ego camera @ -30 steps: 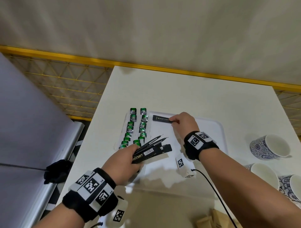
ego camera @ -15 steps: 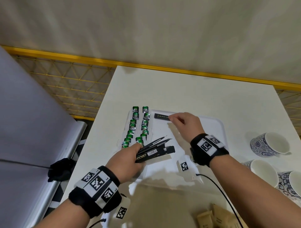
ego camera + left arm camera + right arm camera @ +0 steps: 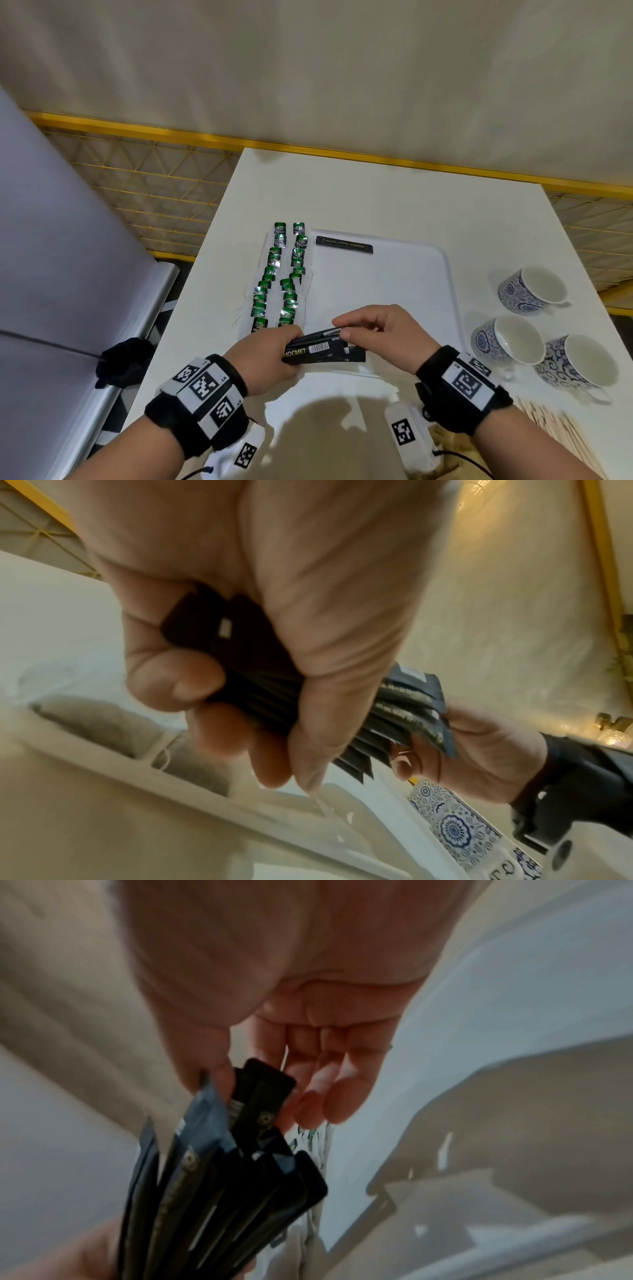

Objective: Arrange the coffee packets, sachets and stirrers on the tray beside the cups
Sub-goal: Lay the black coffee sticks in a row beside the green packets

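A bundle of black coffee packets (image 3: 323, 351) is being gripped in the left hand (image 3: 265, 356), fingers curled round it, held low over the tray's (image 3: 442, 274) near edge. One packet's end is being pinched btwn thumb & fingers of the right hand (image 3: 383, 337), wrist bent inward. A single black packet (image 3: 344, 244) is lying at the tray's far edge, w/ green sachets (image 3: 281, 277) lined in two rows along its left side. Cups (image 3: 507, 342) are standing on the counter (image 3: 376, 192) to the right.
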{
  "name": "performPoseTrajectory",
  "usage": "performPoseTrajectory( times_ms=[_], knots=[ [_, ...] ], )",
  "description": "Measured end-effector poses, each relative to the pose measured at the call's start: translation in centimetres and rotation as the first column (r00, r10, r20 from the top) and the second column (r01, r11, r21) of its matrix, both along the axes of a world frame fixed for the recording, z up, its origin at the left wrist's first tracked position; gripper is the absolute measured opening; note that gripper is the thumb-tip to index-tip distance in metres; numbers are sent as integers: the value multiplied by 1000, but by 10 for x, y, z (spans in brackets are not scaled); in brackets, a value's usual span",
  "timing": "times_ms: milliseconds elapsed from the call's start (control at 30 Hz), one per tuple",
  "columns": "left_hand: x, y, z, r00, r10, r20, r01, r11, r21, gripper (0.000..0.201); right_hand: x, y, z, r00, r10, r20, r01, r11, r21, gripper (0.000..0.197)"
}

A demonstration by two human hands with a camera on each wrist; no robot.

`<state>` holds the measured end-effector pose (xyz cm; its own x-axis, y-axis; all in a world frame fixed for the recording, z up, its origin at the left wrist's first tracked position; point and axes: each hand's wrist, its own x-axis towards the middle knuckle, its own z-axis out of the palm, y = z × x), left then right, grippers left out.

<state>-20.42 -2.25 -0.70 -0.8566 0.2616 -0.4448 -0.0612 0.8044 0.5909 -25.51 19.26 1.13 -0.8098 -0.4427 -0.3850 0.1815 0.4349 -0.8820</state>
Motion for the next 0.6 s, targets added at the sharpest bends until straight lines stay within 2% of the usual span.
performPoseTrajectory(
  times_ms=[100,267,500,600],
  knots=[
    [7,3,2,1000,-24,7,24,1000,17,23,6,1,6,999,32,-26,-30,998,64,15],
    [14,4,4,1000,7,28,-10,996,93,18,13,1,9,996,-46,-82,47,999,7,14],
    [19,-1,4,984,109,137,-144,950,276,14,11,3,12,949,-304,-78,282,935,-216,21],
    [21,-4,4,975,132,180,-186,925,331,7,6,6,14,912,-411,-6,395,881,-261,18]
  ],
)
